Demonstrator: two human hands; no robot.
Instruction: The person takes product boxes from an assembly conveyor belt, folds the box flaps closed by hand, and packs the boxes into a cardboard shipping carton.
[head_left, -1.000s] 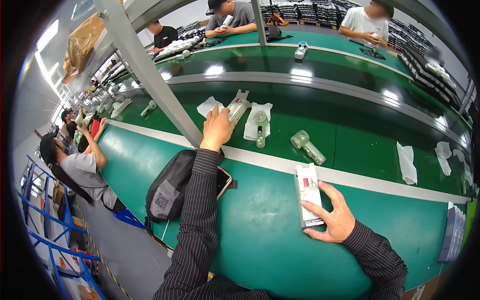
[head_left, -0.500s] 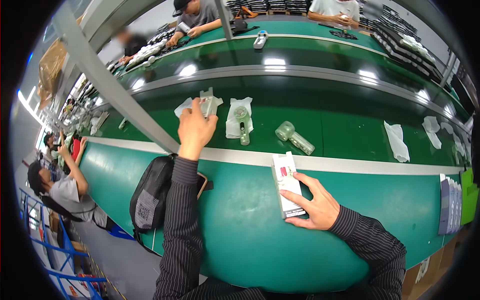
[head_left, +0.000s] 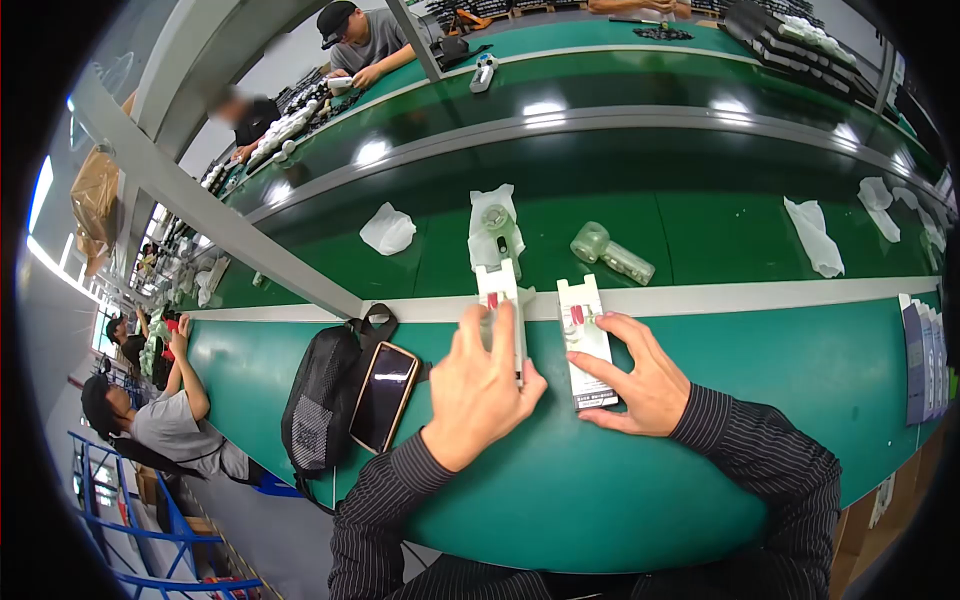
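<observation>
Near the green table's far edge, my left hand (head_left: 478, 385) grips a white box (head_left: 498, 284) with an open flap at its top. Part of that box is hidden by my fingers. My right hand (head_left: 640, 378) is closed around a second white box (head_left: 581, 300), which has a red mark and a raised top flap. The two boxes stand side by side, a small gap apart. Beyond them a translucent green handheld device (head_left: 497, 226) rests on a white wrapper (head_left: 490, 197). A similar device (head_left: 612, 254) lies to its right.
A black bag (head_left: 318, 400) and a phone (head_left: 385, 397) lie left of my left arm. A metal post (head_left: 250, 236) slants across the left. Purple boxes (head_left: 920, 365) stand at the right edge. A co-worker (head_left: 368, 45) sits across the line, another person (head_left: 165, 420) at left.
My left hand has brought its box from the conveyor back and right, beside the other box. A crumpled wrapper is left there. The phone is now uncovered, and the view has shifted slightly.
</observation>
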